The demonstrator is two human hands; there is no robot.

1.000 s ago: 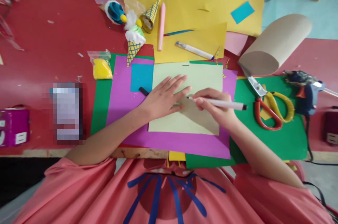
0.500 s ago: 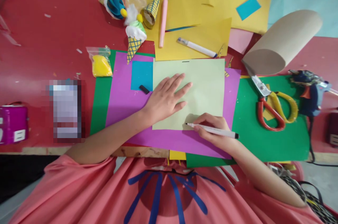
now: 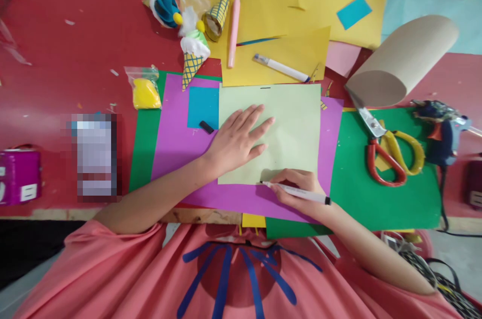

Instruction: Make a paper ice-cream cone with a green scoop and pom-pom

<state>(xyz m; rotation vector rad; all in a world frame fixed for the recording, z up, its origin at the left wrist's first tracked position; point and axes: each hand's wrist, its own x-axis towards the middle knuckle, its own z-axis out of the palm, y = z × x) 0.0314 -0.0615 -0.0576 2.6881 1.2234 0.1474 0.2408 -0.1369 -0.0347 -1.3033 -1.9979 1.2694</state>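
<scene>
A pale green sheet of paper (image 3: pixel 289 128) lies on a larger purple sheet (image 3: pixel 181 168). My left hand (image 3: pixel 241 138) rests flat on the pale sheet's left half, fingers spread. My right hand (image 3: pixel 299 188) grips a white marker (image 3: pixel 301 193) whose black tip touches down at the sheet's lower edge. One short black dash (image 3: pixel 265 88) shows near the top edge of the sheet. Left of my left hand, a black marker cap (image 3: pixel 206 127) sits partly over a blue paper square (image 3: pixel 199 103).
Scissors (image 3: pixel 376 133) and a glue gun (image 3: pixel 442 131) lie right, below a cardboard tube (image 3: pixel 406 58). Behind are yellow sheets (image 3: pixel 271 3), a pink pen (image 3: pixel 234 33), a white pen (image 3: pixel 282 68) and small cone crafts (image 3: pixel 193 63). A yellow clay bag (image 3: pixel 146 92) and blurred phone (image 3: pixel 94 158) sit left.
My right hand has moved slightly left and down with the marker, so its tip now sits at the sheet's bottom edge. My left hand stays in place.
</scene>
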